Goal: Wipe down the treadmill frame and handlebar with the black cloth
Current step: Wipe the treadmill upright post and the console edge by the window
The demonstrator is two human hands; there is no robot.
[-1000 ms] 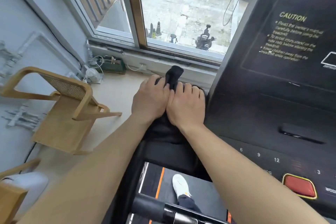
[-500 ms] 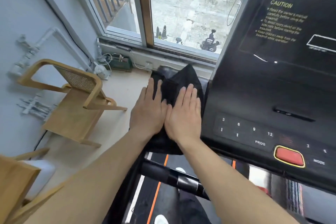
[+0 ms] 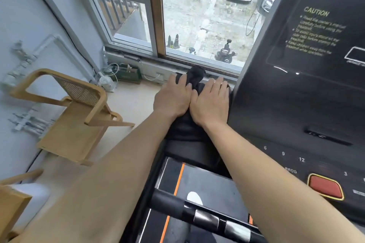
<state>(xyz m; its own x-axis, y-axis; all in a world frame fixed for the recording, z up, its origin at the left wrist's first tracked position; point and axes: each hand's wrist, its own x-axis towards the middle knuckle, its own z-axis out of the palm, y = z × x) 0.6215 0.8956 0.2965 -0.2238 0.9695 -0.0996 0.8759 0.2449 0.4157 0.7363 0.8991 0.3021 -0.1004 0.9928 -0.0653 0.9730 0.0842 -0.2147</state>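
Note:
The black cloth (image 3: 194,78) lies bunched over the treadmill's left frame upright, just left of the black console (image 3: 308,92). My left hand (image 3: 171,97) and my right hand (image 3: 210,102) press flat on it side by side, thumbs touching, fingers pointing toward the window. A fold of cloth sticks up between the fingertips, and more of it shows below my wrists. The frame under the cloth is hidden. The black handlebar (image 3: 205,215) with its silver sensor plates crosses the bottom of the view, below my forearms.
A wooden chair (image 3: 71,110) stands on the floor to the left. The window sill (image 3: 138,63) with cables and small items runs behind the cloth. The red stop button (image 3: 325,187) sits on the console. The belt (image 3: 205,183) and a white shoe (image 3: 194,197) show below.
Both hands slid forward with the cloth, away from me toward the window sill. The cloth bunched up again at the fingertips after lying spread out half a second ago.

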